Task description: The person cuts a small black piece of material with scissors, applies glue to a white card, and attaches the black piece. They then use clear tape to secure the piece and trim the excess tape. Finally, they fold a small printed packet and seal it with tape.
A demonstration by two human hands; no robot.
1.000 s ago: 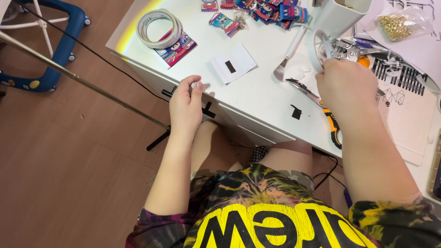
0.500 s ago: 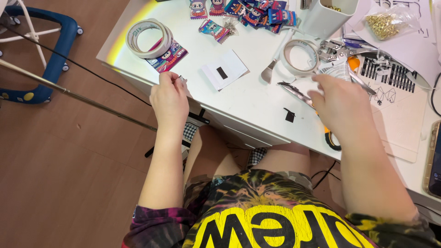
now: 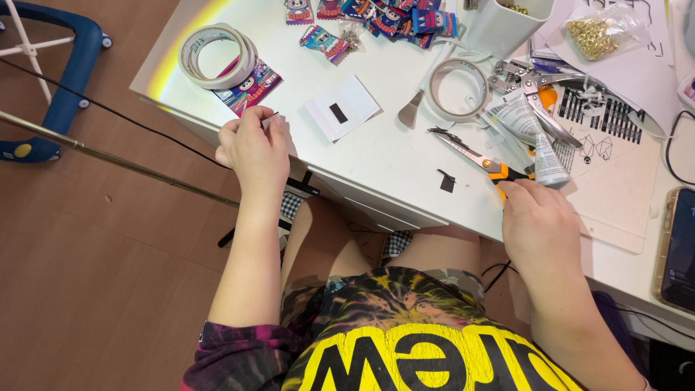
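My left hand [image 3: 253, 148] is at the white table's [image 3: 391, 156] near left edge, pinching a small white paper piece [image 3: 272, 120] with a dark strip between thumb and fingers. My right hand [image 3: 539, 228] rests at the table's front edge. Its fingers are curled on the orange and black handles of the scissors [image 3: 470, 156], whose blades point left across the table. A crumpled glue tube [image 3: 544, 148] lies just beyond that hand. A small black scrap [image 3: 447, 181] lies left of the scissors' handles.
Two white tape rolls [image 3: 216, 52] [image 3: 457, 88], a white card with a black rectangle [image 3: 340, 110], colourful packets [image 3: 376, 18], a white cup [image 3: 507, 27], a bag of gold rings [image 3: 599, 32], metal pliers [image 3: 536, 78] and a phone [image 3: 677, 250] are on the table. A blue frame [image 3: 69, 80] and a metal rod [image 3: 108, 156] are at the left.
My right hand drew back from the far tape roll to the scissors' handles at the front edge. My left hand lifted the small white piece off the table's edge.
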